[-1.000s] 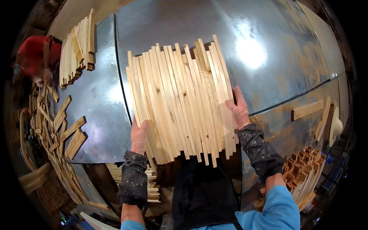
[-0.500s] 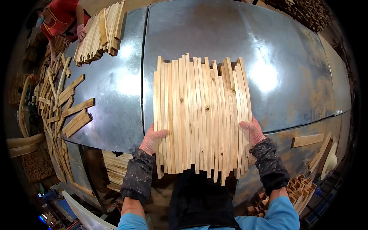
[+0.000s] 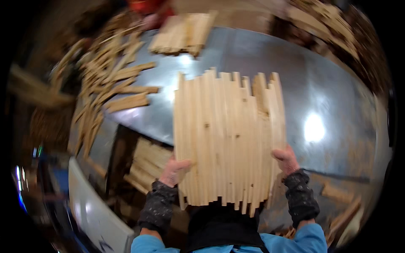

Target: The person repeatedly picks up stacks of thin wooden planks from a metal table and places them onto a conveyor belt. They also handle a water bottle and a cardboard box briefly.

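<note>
Between my hands is a wide row of long pale wooden strips (image 3: pixel 223 143), packed side by side with uneven ends. My left hand (image 3: pixel 174 169), in a pinkish glove, is clamped on the row's left edge with the thumb over the top. On the right edge my right hand (image 3: pixel 286 160) grips the same way, its thumb also on top. The undersides of the strips and most of my fingers are hidden. Near my body the strips' lower ends reach past the metal table's edge.
A shiny metal table (image 3: pixel 333 101) spreads beyond the strips. Another stack of strips (image 3: pixel 181 33) lies at the far side by a person in red (image 3: pixel 147 6). Loose wood pieces (image 3: pixel 126 101) are heaped at the left. More boards (image 3: pixel 147 162) sit low beside my left arm, near a pale panel (image 3: pixel 95 211).
The view has swung left and blurred, so the table and far stack sit further right. My hands still hold the strips, which now appear over the table's near edge.
</note>
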Available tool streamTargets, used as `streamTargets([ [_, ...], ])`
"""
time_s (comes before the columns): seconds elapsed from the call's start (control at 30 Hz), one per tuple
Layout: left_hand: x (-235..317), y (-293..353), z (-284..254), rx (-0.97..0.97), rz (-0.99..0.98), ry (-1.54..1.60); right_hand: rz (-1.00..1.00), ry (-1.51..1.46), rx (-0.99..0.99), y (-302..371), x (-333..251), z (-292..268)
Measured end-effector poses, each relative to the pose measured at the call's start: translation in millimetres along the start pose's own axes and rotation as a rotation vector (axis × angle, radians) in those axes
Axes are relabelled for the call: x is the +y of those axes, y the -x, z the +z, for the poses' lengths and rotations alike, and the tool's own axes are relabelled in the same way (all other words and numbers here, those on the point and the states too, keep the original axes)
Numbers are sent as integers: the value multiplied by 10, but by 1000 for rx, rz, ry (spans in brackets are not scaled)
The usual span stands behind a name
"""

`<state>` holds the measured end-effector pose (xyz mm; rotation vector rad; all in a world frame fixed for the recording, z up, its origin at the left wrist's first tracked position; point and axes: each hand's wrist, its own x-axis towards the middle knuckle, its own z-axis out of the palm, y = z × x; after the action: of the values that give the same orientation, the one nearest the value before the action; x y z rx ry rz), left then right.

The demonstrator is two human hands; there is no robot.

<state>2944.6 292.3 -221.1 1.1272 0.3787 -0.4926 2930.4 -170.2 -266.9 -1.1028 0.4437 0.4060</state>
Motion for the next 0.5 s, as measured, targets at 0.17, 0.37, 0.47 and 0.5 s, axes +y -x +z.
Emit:
streamTargets([
  [0.17, -43, 819, -341, -33, 571, -293, -205, 149, -245, -212, -350, 460],
  [0.37, -2, 2525, -680, 187, 473, 160, -291, 270, -457, 764, -660, 1853],
  [0.47, -251, 3569, -678, 324, 591, 280, -187, 339, -607, 1464, -767, 2608],
  [0.5, -237, 3568, -835, 299, 553, 260, -198, 349, -556, 1669, -698, 2731],
])
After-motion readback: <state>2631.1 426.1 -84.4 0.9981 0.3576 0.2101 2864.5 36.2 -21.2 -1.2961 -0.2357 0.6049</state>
